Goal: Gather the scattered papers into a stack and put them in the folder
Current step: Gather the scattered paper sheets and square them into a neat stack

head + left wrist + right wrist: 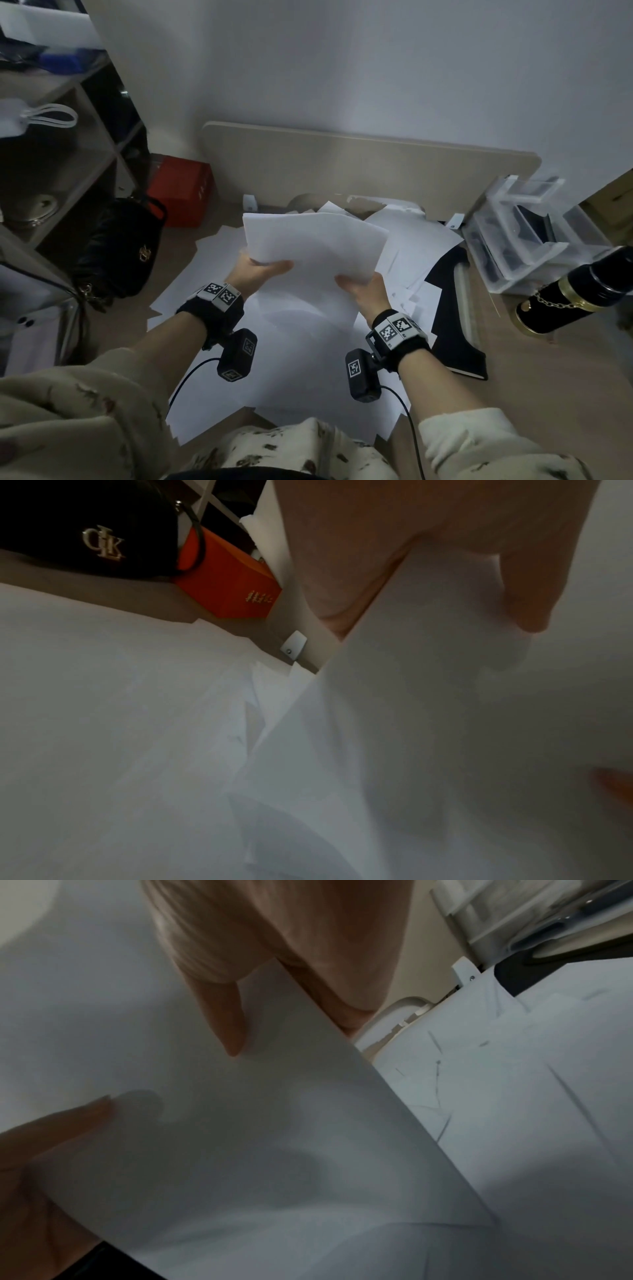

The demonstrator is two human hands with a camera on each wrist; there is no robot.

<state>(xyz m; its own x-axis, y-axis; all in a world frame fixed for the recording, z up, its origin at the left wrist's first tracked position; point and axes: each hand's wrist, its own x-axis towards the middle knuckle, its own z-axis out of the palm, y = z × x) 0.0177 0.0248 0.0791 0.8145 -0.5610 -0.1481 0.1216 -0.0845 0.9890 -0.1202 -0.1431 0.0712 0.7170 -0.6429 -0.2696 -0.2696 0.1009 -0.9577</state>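
Both hands hold a small bundle of white sheets (313, 241) lifted above the desk. My left hand (260, 272) pinches its lower left corner, thumb on top. My right hand (358, 287) pinches the lower right edge. In the left wrist view the thumb lies on the held paper (445, 696). The right wrist view shows the held sheet (240, 1150) with my thumb on it and the left hand's fingers at its lower left. Many more loose white papers (294, 359) lie scattered over the desk below. A black folder (452, 318) lies to the right, partly under papers.
A black handbag (120, 250) and a red box (181, 195) sit at the left by a shelf unit (85, 144). A clear plastic organiser (534, 233) and a black-and-gold cylinder (565, 294) stand at the right. A beige panel (359, 164) closes the desk's back.
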